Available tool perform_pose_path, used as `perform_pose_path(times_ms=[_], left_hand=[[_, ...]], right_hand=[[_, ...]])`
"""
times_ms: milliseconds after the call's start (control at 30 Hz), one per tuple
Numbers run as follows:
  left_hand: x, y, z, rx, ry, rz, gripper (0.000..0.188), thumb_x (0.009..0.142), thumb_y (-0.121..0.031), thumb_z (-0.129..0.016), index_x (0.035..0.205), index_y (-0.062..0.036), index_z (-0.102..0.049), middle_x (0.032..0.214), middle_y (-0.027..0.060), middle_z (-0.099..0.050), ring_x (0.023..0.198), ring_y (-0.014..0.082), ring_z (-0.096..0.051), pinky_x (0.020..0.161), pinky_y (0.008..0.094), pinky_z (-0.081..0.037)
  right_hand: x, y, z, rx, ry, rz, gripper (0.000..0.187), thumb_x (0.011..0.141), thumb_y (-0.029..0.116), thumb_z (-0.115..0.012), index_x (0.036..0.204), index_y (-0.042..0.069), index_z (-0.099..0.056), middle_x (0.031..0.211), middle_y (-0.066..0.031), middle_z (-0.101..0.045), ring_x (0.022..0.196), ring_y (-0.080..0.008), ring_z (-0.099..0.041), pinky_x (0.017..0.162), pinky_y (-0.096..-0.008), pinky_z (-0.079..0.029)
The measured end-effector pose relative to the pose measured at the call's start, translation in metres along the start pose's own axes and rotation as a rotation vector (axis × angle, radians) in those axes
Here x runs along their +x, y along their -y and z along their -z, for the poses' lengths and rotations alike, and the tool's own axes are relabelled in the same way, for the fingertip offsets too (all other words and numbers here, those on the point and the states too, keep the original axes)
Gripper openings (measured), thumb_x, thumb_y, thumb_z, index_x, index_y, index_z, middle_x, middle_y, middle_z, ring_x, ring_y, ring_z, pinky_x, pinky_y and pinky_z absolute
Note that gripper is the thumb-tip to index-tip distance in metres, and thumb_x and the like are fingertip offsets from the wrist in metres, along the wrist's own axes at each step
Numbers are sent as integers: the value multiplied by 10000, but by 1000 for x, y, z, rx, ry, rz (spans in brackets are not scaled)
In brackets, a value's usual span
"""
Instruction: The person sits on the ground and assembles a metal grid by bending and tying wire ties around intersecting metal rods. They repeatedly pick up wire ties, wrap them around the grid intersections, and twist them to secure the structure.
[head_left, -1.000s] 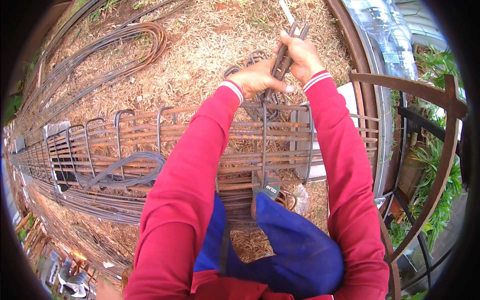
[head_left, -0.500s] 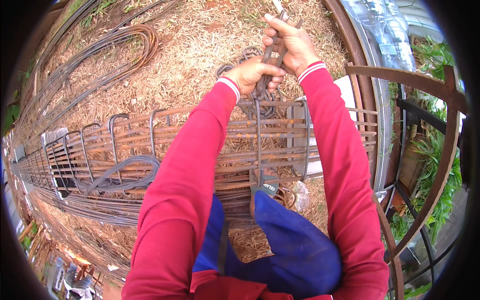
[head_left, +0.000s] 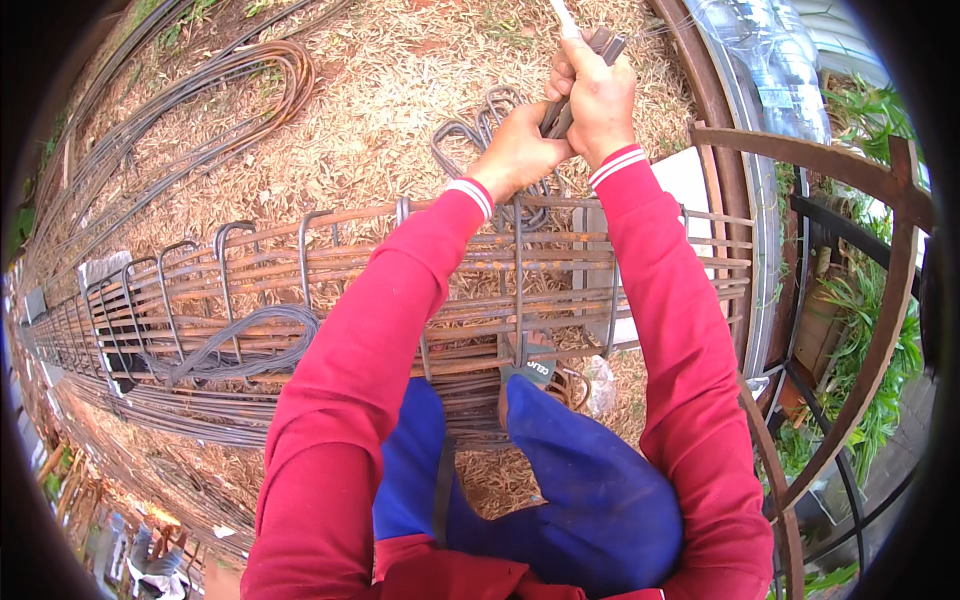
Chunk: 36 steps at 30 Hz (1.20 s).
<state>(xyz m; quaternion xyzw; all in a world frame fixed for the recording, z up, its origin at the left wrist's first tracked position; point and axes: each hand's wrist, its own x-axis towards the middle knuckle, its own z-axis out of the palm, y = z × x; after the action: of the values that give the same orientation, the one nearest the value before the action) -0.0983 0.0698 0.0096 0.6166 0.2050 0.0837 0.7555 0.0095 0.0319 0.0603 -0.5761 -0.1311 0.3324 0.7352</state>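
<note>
My right hand (head_left: 603, 105) is closed around the handles of rusty metal pincers (head_left: 608, 47), whose ends stick out past the fist. Closed on the lower part of the same tool, my left hand (head_left: 520, 150) touches the right hand and hides the jaws. Both hands are just beyond the far side of a rusty rebar cage (head_left: 560, 265). Its upright stirrup (head_left: 518, 270) stands below the left wrist. On the straw, bent steel stirrups (head_left: 457, 140) lie beside the left hand. A white strip (head_left: 563, 14) shows beyond the right fingers.
A coil of wire (head_left: 250, 342) rests in the cage at left. Long bent rebars (head_left: 285, 75) lie at far left. A brown metal frame (head_left: 800, 150) curves along the right, near clear plastic bottles (head_left: 765, 60). My foot (head_left: 530, 350) is beside the cage bars.
Both hands and the pincers have moved away from the cage's far top bar, up and to the right. The tool has turned, and its head is now covered by my left hand.
</note>
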Motion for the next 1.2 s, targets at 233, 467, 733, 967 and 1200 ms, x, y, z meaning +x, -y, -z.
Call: perform_pose_path(times_ms=[233, 467, 733, 967, 1200], left_hand=[[-42, -4, -58, 352, -617, -289, 189, 808, -67, -656, 978, -55, -574, 838, 154, -621, 839, 384, -623, 714, 470, -488], [-55, 4, -85, 443, -734, -482, 168, 749, -98, -683, 860, -88, -558, 795, 98, -538, 814, 300, -566, 736, 420, -429], [-42, 4, -84, 531, -715, -377, 152, 780, -115, -696, 865, -81, -575, 832, 110, -560, 820, 321, -576, 715, 449, -429], [-17, -15, -60, 488, -639, 24, 279, 811, -76, -709, 986, 43, -527, 952, 263, -626, 931, 436, -638, 795, 516, -509], [-7, -13, -21, 398, -328, 185, 503, 794, -326, -828, 1000, 50, -564, 839, 179, -675, 818, 312, -694, 725, 427, -538]], right_hand=[[-74, 12, -7, -85, -47, 383, 80, 975, 57, -604, 996, 60, -526, 697, 6, -548, 556, -61, -494, 512, -230, -406], [-128, 20, 12, -36, -49, 491, 44, 1048, 127, -485, 1062, 100, -453, 824, -54, -487, 739, -153, -488, 736, -369, -486], [-108, 36, 32, -96, -56, 200, 183, 1066, 229, -481, 1169, 78, -459, 1028, -150, -624, 1022, -287, -637, 955, -482, -505], [-8, 28, 13, -59, -45, -64, 211, 1032, 194, -559, 1162, 52, -472, 1022, -194, -678, 965, -349, -702, 882, -508, -581], [11, 15, 3, -215, 71, -173, 247, 1063, 238, -483, 1176, 20, -496, 1119, -201, -653, 1068, -334, -669, 886, -472, -583]])
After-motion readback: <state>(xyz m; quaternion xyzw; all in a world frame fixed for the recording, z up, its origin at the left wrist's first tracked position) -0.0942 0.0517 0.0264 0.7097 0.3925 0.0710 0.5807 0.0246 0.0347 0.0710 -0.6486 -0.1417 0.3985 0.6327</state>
